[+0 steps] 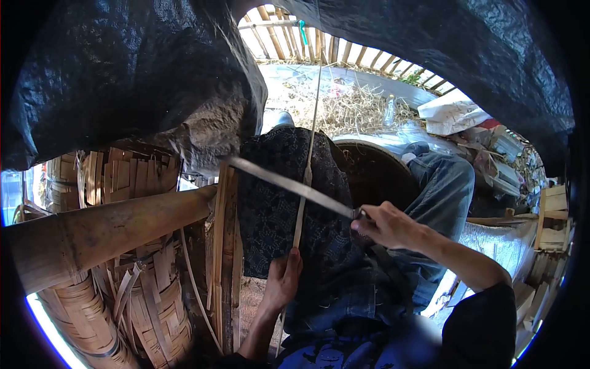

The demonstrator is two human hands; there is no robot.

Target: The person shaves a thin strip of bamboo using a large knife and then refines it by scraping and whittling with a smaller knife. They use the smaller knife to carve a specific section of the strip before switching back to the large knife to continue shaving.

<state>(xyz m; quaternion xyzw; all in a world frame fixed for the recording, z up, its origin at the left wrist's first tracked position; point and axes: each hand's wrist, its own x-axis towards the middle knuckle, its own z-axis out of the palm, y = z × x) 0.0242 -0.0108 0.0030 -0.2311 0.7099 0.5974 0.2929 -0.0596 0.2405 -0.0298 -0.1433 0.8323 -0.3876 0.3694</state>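
My left hand (283, 278) is closed around a long, thin bamboo strip (300, 222) that runs upward past my lap. In my right hand (388, 226) is the handle of a long knife (289, 183). Its blade points to the upper left and crosses the strip close to a node. A dark patterned cloth (267, 215) lies over my leg beneath both. The far tip of the blade looks blurred.
A thick bamboo pole (117, 230) juts in from the left above woven bamboo baskets (92, 317). Dark plastic sheeting (123, 80) hangs overhead. Beyond my knees lie shavings (344, 107), a clear bottle (389, 111) and a white sack (452, 114).
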